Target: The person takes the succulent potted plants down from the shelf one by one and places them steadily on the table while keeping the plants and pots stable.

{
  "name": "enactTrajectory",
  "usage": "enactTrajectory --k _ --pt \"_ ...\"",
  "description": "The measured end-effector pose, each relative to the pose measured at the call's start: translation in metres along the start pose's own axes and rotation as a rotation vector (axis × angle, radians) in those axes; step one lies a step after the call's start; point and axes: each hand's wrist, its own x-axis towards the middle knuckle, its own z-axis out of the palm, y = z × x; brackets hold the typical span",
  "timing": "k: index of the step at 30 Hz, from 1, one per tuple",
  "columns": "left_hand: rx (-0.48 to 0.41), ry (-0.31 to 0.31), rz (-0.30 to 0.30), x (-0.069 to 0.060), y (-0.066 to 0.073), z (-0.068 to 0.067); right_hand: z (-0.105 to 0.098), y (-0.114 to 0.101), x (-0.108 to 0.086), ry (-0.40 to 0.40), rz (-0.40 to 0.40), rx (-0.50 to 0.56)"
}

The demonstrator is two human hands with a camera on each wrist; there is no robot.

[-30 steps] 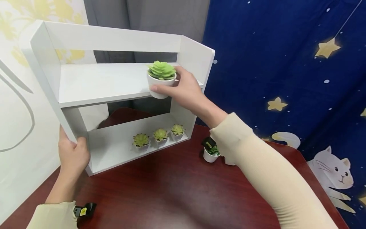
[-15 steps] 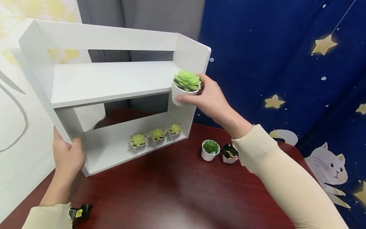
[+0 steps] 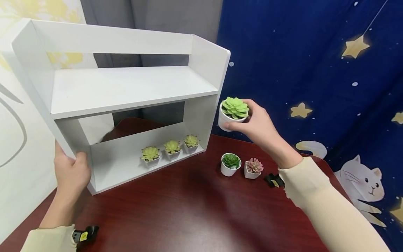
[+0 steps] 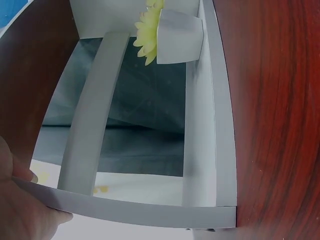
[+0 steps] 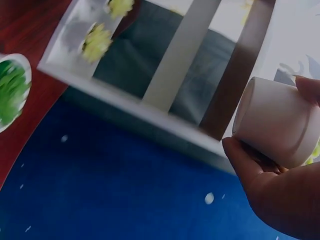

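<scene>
My right hand (image 3: 259,122) holds a bright green potted succulent (image 3: 234,108) in a round white pot, in the air just right of the white shelf (image 3: 135,101). In the right wrist view, thumb and fingers grip the sides of its white pot (image 5: 277,120). At the shelf's left side panel, my left hand (image 3: 71,171) grips the board's front edge; the left wrist view shows fingers (image 4: 30,215) on both sides of that panel. Three small yellow-green succulents (image 3: 172,147) in square white pots stand towards the right on the lower shelf. The upper shelf bears nothing.
On the dark red table (image 3: 176,217), right of the shelf, stand a dark green succulent (image 3: 231,161) in a round pot and a pink succulent (image 3: 253,166) in a square pot. A blue star-patterned curtain (image 3: 302,70) hangs behind, and a white wall (image 3: 19,168) lies left.
My right hand has carried the bright green succulent from the front of the upper shelf rightward and down, clear of the shelf. The left hand keeps its grip on the side panel.
</scene>
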Motion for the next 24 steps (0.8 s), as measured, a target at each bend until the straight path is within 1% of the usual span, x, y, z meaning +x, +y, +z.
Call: enactTrajectory --k 3,6,8,13,20,24 --pt "-0.011 -0.009 0.009 0.000 0.000 0.000 -0.008 0.011 -0.007 0.036 0.007 -0.103" --pt "-0.019 -0.015 0.005 0.001 0.000 0.001 -0.015 0.023 -0.013 0.083 -0.015 -0.223" --pt "-0.020 -0.015 0.002 0.001 0.000 0.002 -0.021 0.031 -0.016 0.106 -0.023 -0.278" --pt "-0.012 -0.010 -0.010 0.002 -0.002 0.003 -0.031 0.054 -0.025 0.113 0.022 -0.294" --pt "-0.002 0.011 -0.011 0.003 -0.005 0.002 -0.034 0.089 -0.037 0.165 -0.004 -0.339" --pt "0.003 0.014 -0.015 0.003 -0.002 0.001 -0.037 0.105 -0.046 0.170 0.050 -0.342"
